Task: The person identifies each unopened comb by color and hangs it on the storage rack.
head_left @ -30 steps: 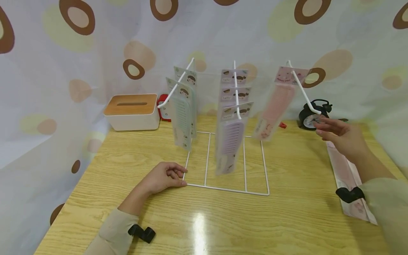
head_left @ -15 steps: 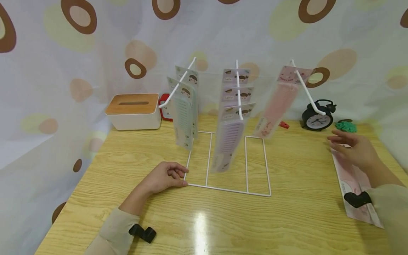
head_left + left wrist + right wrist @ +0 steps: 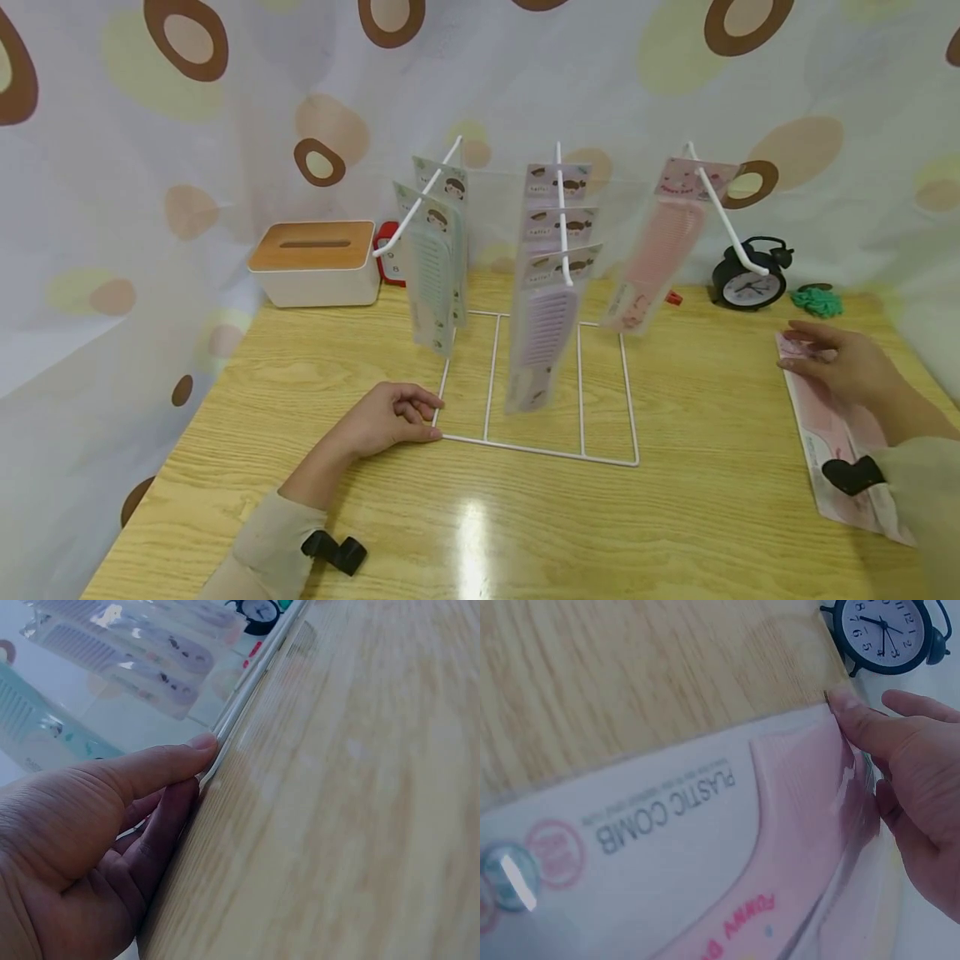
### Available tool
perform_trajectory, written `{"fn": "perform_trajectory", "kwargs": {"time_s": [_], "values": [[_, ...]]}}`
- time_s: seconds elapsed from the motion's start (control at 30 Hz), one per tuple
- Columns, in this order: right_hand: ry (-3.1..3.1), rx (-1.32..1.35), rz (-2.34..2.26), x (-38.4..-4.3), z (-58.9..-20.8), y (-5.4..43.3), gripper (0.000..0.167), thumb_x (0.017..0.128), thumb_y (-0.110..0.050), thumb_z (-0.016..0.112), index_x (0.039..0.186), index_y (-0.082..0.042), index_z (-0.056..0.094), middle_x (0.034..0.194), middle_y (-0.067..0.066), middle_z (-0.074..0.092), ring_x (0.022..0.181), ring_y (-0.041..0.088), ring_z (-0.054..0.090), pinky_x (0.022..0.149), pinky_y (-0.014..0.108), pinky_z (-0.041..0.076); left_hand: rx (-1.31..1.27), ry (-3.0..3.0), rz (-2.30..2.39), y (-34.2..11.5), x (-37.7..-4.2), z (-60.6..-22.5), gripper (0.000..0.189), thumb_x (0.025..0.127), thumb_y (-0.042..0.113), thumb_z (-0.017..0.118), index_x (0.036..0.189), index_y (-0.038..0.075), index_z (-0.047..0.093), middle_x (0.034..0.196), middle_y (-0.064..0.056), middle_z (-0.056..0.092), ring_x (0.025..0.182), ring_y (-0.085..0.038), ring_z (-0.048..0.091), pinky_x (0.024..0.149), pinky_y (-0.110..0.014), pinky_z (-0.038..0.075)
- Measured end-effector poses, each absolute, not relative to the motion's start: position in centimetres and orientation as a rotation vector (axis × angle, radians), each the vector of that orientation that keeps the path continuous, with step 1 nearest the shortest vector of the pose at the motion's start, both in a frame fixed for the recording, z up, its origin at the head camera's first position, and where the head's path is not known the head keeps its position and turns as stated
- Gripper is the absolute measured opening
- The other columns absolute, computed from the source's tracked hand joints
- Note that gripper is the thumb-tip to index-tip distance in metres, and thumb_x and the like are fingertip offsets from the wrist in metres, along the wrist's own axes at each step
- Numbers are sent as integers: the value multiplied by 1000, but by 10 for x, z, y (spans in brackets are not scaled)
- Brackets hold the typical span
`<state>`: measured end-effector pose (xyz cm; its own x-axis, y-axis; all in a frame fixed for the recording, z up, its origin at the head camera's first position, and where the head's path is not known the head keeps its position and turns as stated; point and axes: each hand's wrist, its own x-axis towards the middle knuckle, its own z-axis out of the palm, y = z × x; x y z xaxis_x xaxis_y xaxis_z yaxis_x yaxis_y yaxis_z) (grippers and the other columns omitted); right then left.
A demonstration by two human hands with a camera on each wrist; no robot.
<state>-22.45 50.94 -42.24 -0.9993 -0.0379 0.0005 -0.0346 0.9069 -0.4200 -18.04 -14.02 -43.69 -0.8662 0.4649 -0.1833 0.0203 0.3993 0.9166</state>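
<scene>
My left hand pinches the front left corner of a white wire display rack between thumb and fingers; the left wrist view shows the thumb on top of the base wire. Green packaged combs hang from the rack's left hook, purple ones from the middle hook and a pink one from the right hook. At the right, my right hand grips the far end of a pink packaged comb lying on the table, thumb at its corner. Another pink package lies beside it, partly hidden by the forearm.
Behind the rack stand a tissue box with a wooden lid and a red clock. A black alarm clock, a green bundle and a small red object lie along the back right. The hooks jut forward over the table.
My right hand has moved away from the right hook, right and down, onto the pink packaged comb on the table. The left hand keeps its place on the rack. The hanging combs have swung slightly.
</scene>
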Motion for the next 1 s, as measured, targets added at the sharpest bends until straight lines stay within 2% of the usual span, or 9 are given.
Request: {"fn": "perform_trajectory", "kwargs": {"time_s": [0.07,0.2,0.37,0.47,0.57,0.7,0.77,0.83,1.0], "values": [[2997,-69,-664,-225,-419,509,77,94,-39,70,151,1,37,136,39,49,116,53,48,91,65,37,419,2246,1465,-140,-180,-437,40,81,14,84,116,1,69,95,-11,65,72,-14,58,72,-24,51],[2940,-72,-666,-226,-416,507,86,90,-43,74,153,-1,34,144,36,43,119,53,45,92,67,36,426,2247,1472,-140,-181,-438,40,81,14,84,116,1,69,94,-11,65,72,-14,58,73,-24,51],[2960,-46,-689,-229,-417,498,87,84,-47,79,152,-8,40,135,11,62,121,48,48,93,56,40,430,2260,1474,-139,-183,-438,40,80,14,84,115,1,69,93,-10,65,71,-12,58,75,-24,51],[2959,-47,-768,-230,-419,489,83,84,-46,79,149,-7,45,130,16,61,121,48,46,92,55,40,428,2264,1473,-139,-184,-437,40,80,14,84,115,1,69,93,-10,65,71,-13,58,75,-24,51],[3022,-23,-818,-227,-422,480,73,86,-46,77,144,-9,52,123,17,60,110,32,52,84,42,45,434,2266,1465,-139,-184,-437,40,80,14,84,115,1,69,93,-10,66,72,-13,59,75,-24,51],[3081,49,-1061,-219,-427,472,58,89,-40,75,136,-9,59,99,-19,63,84,-4,55,65,16,45,438,2258,1462,-138,-183,-437,40,81,14,84,115,1,69,93,-9,66,72,-13,59,74,-24,51],[3038,84,-1280,-214,-426,466,50,90,-32,75,133,-10,61,91,-32,61,80,-15,57,64,10,48,440,2253,1463,-138,-183,-437,40,81,14,84,115,1,69,92,-9,66,71,-13,58,74,-24,51],[2978,116,-1488,-208,-419,458,45,90,-25,75,131,-14,62,90,-36,63,81,-17,61,65,8,49,442,2251,1464,-138,-182,-437,40,81,14,84,115,1,69,92,-8,65,71,-13,58,74,-24,50],[2652,49,-2072,-190,-388,433,41,90,-4,72,129,-19,65,95,-23,74,84,-9,68,68,8,51,434,2266,1452,-140,-180,-437,40,81,14,84,116,1,69,93,-9,66,72,-14,58,75,-24,50]]}}
